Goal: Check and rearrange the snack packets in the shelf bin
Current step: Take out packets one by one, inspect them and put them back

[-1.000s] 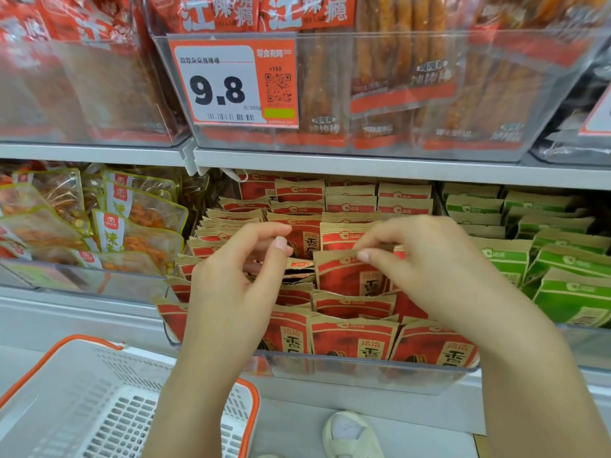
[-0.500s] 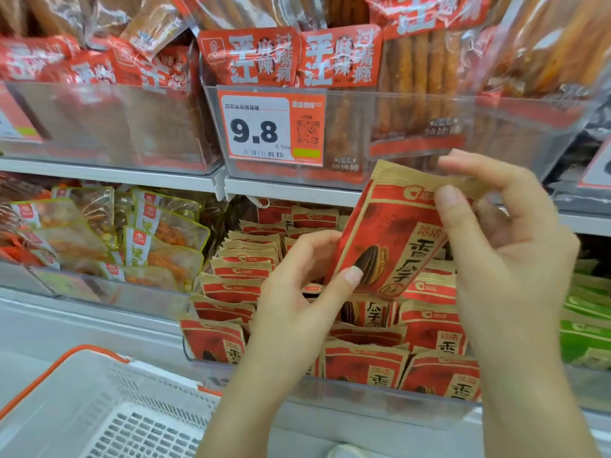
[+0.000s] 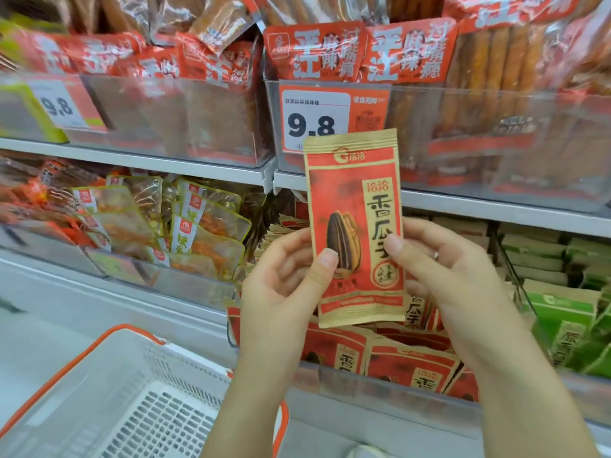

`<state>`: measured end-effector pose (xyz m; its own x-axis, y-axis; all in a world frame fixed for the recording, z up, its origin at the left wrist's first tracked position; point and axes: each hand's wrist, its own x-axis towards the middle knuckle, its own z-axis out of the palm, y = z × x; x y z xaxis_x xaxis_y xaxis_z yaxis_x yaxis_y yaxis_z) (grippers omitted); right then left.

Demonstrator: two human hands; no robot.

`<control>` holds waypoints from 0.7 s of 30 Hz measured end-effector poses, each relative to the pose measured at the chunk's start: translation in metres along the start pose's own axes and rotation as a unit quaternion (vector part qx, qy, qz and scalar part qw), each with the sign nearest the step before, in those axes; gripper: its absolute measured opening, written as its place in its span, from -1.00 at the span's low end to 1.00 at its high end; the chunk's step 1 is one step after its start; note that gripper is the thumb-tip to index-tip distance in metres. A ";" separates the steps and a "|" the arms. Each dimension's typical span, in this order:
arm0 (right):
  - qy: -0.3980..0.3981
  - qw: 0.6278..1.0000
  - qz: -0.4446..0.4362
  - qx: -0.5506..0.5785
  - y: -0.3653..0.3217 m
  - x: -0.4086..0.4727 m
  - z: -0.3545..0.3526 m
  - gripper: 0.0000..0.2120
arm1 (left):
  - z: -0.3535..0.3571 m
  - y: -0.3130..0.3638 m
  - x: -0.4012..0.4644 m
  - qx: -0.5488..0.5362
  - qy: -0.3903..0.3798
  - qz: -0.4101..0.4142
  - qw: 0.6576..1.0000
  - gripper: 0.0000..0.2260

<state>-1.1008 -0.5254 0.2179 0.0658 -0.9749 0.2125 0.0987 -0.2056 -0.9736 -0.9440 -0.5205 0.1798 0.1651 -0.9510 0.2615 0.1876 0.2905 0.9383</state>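
One red sunflower-seed packet [image 3: 355, 226] is held upright, front facing the camera, above the clear shelf bin [image 3: 380, 383] of matching packets. It is pinched at its lower edges by the left hand [image 3: 284, 285] and the right hand [image 3: 449, 276]. A white basket [image 3: 115, 401] is seen lower left.

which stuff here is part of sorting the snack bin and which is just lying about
Part of the job:
- red sunflower seed packet, held upright by the left hand and right hand
- red packets in the shelf bin

Just lying about:
- white basket with orange rim
- green packets
- 9.8 price tag
- clear vegetable snack packs
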 end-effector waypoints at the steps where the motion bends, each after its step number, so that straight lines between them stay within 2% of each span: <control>1: -0.005 1.000 0.002 0.000 0.002 0.000 0.002 -0.73 | -0.001 0.000 0.000 -0.003 0.017 0.001 1.000 -0.68; 5: -0.035 0.999 0.014 0.013 0.006 0.002 0.014 -0.66 | -0.004 0.003 0.002 -0.010 0.084 0.009 0.996 -0.73; 8: -0.054 0.998 0.012 0.012 0.009 0.003 0.023 -0.59 | -0.009 0.003 0.005 0.033 0.089 0.032 0.995 -0.88; 9: -0.059 0.998 0.010 0.011 0.010 0.003 0.025 -0.55 | -0.010 0.003 0.006 0.051 0.082 0.035 0.995 -0.88; 10: -0.062 0.998 0.009 0.010 0.010 0.003 0.028 -0.52 | -0.012 0.003 0.006 0.067 0.066 0.037 0.995 -0.83; 13: -0.053 0.998 0.008 0.012 0.011 0.002 0.035 -0.46 | -0.016 0.008 0.003 0.096 -0.021 0.013 0.995 -0.48; 15: -0.044 0.999 0.011 0.022 0.010 0.002 0.037 -0.46 | -0.019 0.010 0.001 0.116 -0.058 -0.006 0.992 -0.32; 18: -0.045 0.998 0.020 0.037 0.007 0.000 0.039 -0.59 | -0.021 0.010 0.001 0.137 -0.066 -0.008 0.988 -0.27; 21: -0.023 1.000 0.012 0.010 0.001 -0.001 0.037 -0.65 | -0.026 0.012 0.001 0.071 -0.091 -0.015 0.993 -0.37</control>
<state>-1.0643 -0.5211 0.2193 0.1143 -0.9743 0.1940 0.1165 -0.1808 -0.9766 -0.9169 -0.5149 0.1855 -0.0196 -0.9663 0.2565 0.0494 0.2553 0.9656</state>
